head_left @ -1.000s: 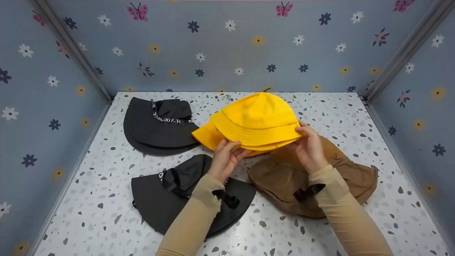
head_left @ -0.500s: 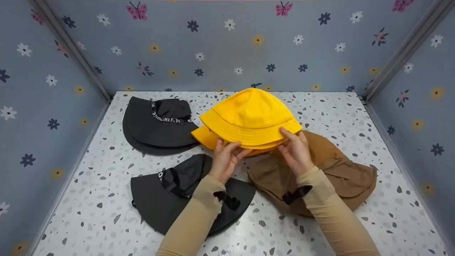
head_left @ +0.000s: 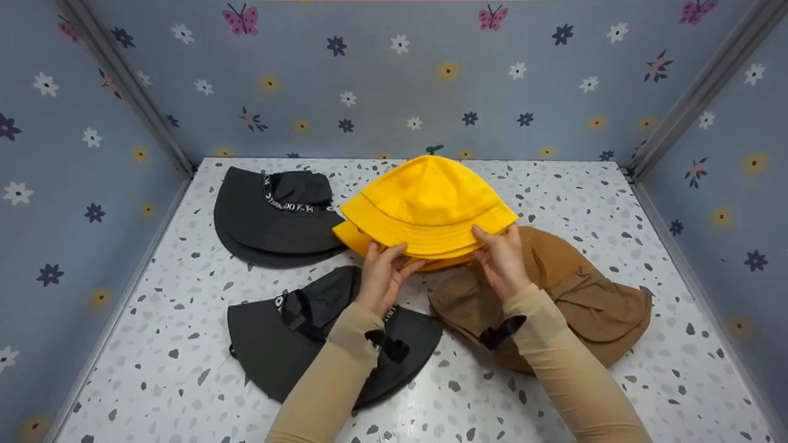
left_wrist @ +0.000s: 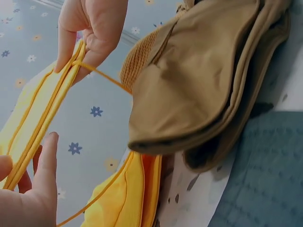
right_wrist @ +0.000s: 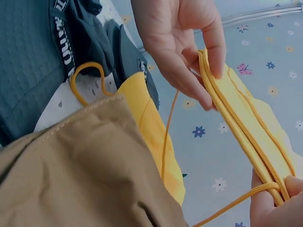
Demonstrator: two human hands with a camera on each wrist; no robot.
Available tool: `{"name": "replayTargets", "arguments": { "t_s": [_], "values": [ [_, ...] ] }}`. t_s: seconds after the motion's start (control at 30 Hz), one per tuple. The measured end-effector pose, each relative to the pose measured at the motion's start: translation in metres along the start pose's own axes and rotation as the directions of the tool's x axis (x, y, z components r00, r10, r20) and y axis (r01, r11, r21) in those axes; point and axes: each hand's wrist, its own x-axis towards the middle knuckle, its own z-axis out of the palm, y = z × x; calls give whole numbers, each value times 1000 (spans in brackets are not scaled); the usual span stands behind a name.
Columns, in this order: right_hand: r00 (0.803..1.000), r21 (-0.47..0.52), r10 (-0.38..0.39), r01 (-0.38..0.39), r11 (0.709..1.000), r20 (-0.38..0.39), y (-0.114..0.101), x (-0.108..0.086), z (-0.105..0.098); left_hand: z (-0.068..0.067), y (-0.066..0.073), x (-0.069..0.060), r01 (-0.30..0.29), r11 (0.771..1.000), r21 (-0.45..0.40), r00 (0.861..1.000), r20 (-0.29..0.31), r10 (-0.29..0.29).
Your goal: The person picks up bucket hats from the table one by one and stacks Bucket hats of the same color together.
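A yellow bucket hat (head_left: pixel 431 197) with a small green sprout on its crown is held up by both hands, crown upward, its brim edges pressed together flat. My left hand (head_left: pixel 380 280) pinches the brim's lower edge near the middle. Towards the brim's right end, my right hand (head_left: pixel 505 261) grips it with the thumb on the front face. A yellow cord (right_wrist: pixel 241 205) hangs from this hat. Below and behind it lies a second yellow hat (left_wrist: pixel 118 198), mostly hidden in the head view.
Two dark hats with white lettering lie on the left, one farther back (head_left: pixel 271 227) and one nearer (head_left: pixel 271 344), partly under my left forearm. Brown hats (head_left: pixel 609 301) lie at right, beneath my right wrist. Patterned walls (head_left: pixel 394 80) enclose the speckled table (head_left: pixel 154 369).
My right hand has slid leftward from the brim's right corner, its thumb now on the front. The held hat has shifted a little left, and its green sprout has come into clearer view.
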Motion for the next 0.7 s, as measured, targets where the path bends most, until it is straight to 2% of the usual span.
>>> {"name": "replayTargets", "arguments": {
  "t_s": [0.17,0.33,0.47,0.7],
  "values": [
    [1000,-65,10,-12,998,-21,0,4,-2,-7,8,5,0,999,32,998,-70,3],
    [999,-93,30,-32,995,-26,1,8,-4,-13,18,9,-7,990,140,993,-114,23],
    [999,-120,46,-47,992,-15,2,12,-6,-18,23,11,0,978,210,992,-126,27],
    [999,-211,44,-39,977,17,3,15,-8,-24,25,16,0,973,232,990,-140,33]
  ]
}}
